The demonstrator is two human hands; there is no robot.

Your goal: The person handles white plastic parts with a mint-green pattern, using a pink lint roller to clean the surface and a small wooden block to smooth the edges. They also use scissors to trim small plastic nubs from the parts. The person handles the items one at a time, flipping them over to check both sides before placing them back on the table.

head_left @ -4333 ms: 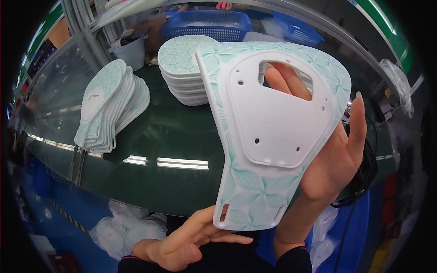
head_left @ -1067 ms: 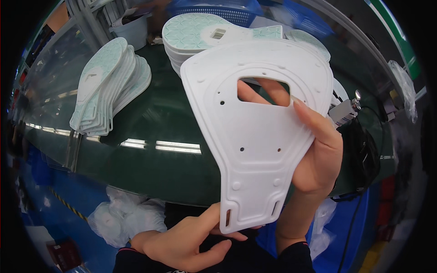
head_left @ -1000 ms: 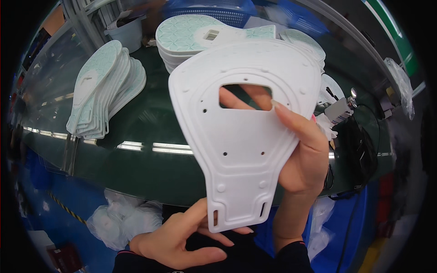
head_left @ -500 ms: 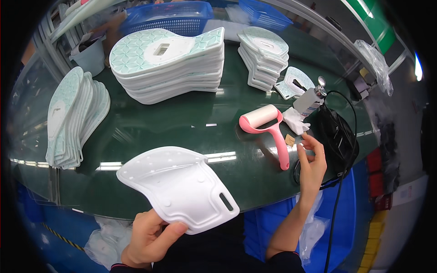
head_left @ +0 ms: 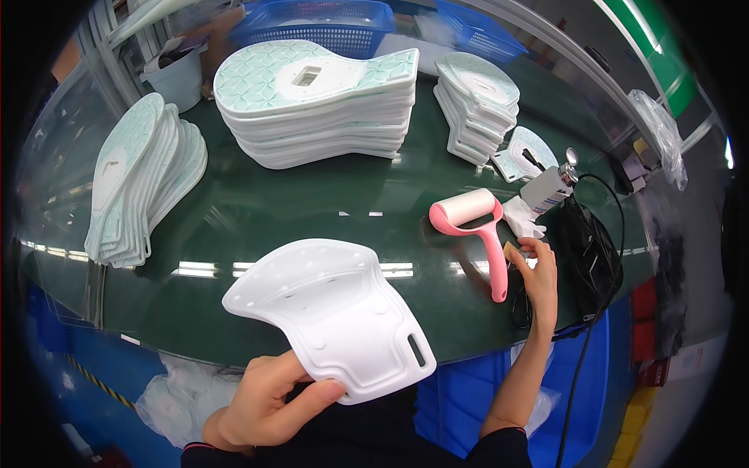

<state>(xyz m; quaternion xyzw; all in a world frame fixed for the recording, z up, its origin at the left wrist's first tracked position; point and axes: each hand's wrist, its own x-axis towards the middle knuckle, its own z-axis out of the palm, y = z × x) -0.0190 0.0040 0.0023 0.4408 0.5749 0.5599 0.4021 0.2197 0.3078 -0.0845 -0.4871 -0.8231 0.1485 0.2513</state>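
My left hand [head_left: 269,402] grips a curved white plastic panel [head_left: 343,327] by its near left corner, thumb on top and fingers beneath. Small raised dots line the panel's far lip, and a slot cuts through its right end. At the right, my right hand [head_left: 540,285] pinches a small tan piece [head_left: 509,251] between thumb and fingertips. Just left of that hand lies a lint roller [head_left: 476,218] with a pink handle and a white roll. A crumpled white cloth [head_left: 523,218] sits beyond the fingers.
Stacks of white panels with pale green patterned faces stand at left [head_left: 140,179], centre back [head_left: 312,117] and back right [head_left: 476,101]. A white pump bottle [head_left: 546,189], a patterned panel [head_left: 523,152] and a black bag [head_left: 589,249] lie at right. Blue baskets [head_left: 312,27] stand behind.
My right hand's fingers have closed on the small tan piece, which lay on the table before. The left hand still holds the white panel. The whole view has shifted slightly.
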